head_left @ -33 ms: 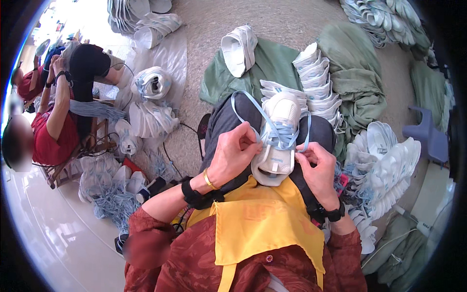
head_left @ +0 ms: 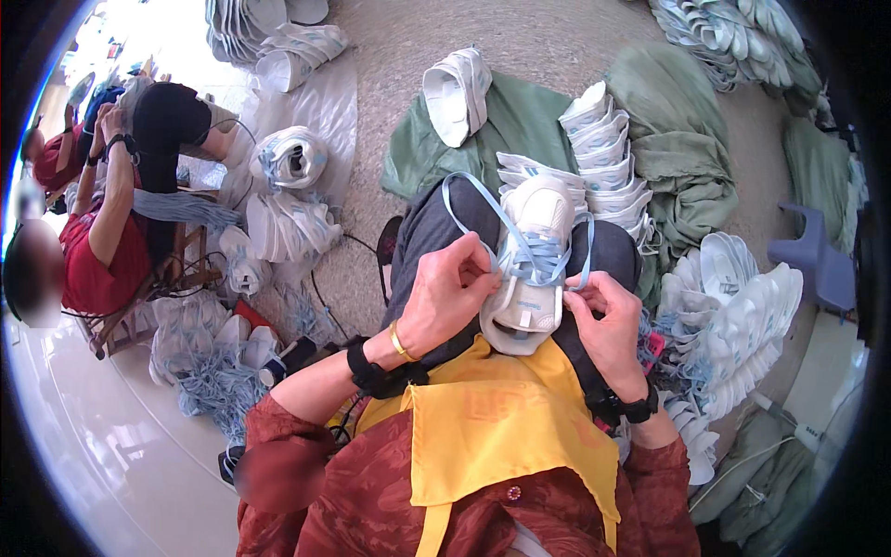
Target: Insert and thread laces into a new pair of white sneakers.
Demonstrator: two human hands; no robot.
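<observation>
Across my thighs rests a white shoe upper [head_left: 535,206], its tongue end toward my body, with a light blue shoelace [head_left: 541,263] threaded in crisscross rows. On the upper's left side, my left hand [head_left: 452,290] is closed in a pinch at one lace end; that strand arches up in a loose loop and comes back down to my fingers. The fingertips of my right hand [head_left: 601,320] pinch the other strand beside the upper's right edge. This strand bends up and over from the lacing. The tiny lace tips are hidden in my fingers.
Ahead, stacked white uppers [head_left: 608,158] and another stack [head_left: 457,97] lie by green cloth [head_left: 529,121]. More uppers [head_left: 733,316] are piled at my right near a blue-grey plastic stool [head_left: 812,255]. Loose blue laces [head_left: 218,381] heap at left, where a person in red [head_left: 107,246] sits working.
</observation>
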